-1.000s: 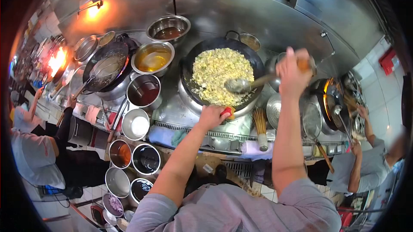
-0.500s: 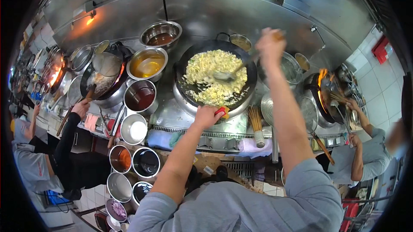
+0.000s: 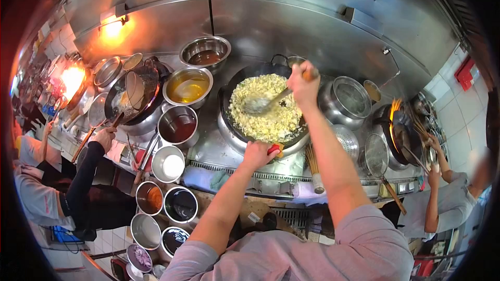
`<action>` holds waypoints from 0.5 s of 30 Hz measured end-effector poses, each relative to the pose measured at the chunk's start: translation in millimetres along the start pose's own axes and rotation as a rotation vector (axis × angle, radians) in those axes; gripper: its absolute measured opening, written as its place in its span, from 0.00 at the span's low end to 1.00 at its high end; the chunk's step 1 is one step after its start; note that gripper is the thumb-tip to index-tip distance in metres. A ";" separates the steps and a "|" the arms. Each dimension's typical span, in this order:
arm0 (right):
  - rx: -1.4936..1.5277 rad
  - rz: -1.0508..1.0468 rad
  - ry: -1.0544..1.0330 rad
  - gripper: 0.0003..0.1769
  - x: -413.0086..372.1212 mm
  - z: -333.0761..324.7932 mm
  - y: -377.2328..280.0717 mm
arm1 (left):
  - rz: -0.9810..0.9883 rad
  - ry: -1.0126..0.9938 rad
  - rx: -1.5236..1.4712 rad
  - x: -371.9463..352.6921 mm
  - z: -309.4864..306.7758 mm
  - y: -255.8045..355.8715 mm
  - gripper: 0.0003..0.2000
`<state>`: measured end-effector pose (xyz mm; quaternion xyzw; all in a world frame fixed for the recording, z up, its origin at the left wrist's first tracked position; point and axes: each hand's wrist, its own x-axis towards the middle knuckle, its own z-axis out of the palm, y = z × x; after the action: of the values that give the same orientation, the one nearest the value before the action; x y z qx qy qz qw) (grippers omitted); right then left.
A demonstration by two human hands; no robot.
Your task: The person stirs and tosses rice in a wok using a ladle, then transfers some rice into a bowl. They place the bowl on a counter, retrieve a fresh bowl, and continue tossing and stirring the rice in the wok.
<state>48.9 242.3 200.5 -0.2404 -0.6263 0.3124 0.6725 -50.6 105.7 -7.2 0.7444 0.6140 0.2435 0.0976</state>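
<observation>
A large black wok (image 3: 225,101) sits on the burner in front of me, filled with yellow-and-white crumbly food (image 3: 268,126) that looks like egg fried rice. My right hand (image 3: 303,85) is closed around the handle of a metal ladle (image 3: 258,105). The ladle's bowl rests in the food at the wok's left side, smeared by motion. At the near rim, my left hand (image 3: 258,155) grips a red and yellow folded cloth (image 3: 277,150) against the wok. Whatever part of the wok lies under the cloth is hidden.
Metal bowls of yellow oil (image 3: 187,91) and dark red sauce (image 3: 178,126) stand on the left. A bamboo brush (image 3: 312,169), a perforated strainer (image 3: 345,140) and a pot (image 3: 346,101) are on the right. Co-workers cook on both sides, with flames at their woks (image 3: 398,135).
My right hand has come down and left, and the ladle's bowl has swept left through the food. My left hand keeps hold of the cloth. Flames at far left have flared brighter.
</observation>
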 end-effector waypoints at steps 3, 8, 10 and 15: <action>0.015 0.267 0.108 0.18 80.0 -24.1 -19.1 | -0.020 -0.048 -0.016 -11.4 2.1 2.5 0.22; 0.128 0.090 0.132 0.16 25.5 -26.6 11.4 | -0.020 -0.084 -0.006 -5.8 0.2 -0.8 0.23; -0.491 -0.306 -0.008 0.16 69.3 -33.1 66.8 | 0.002 -0.016 -0.024 -3.6 4.4 -4.9 0.23; 0.207 0.107 0.241 0.17 71.5 -21.4 -7.6 | 0.076 -0.042 -0.024 -5.6 -1.4 -10.2 0.23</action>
<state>72.5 290.0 253.3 -0.2385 -0.4916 0.3796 0.7465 -60.8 102.4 -11.9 0.7711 0.5799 0.2386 0.1101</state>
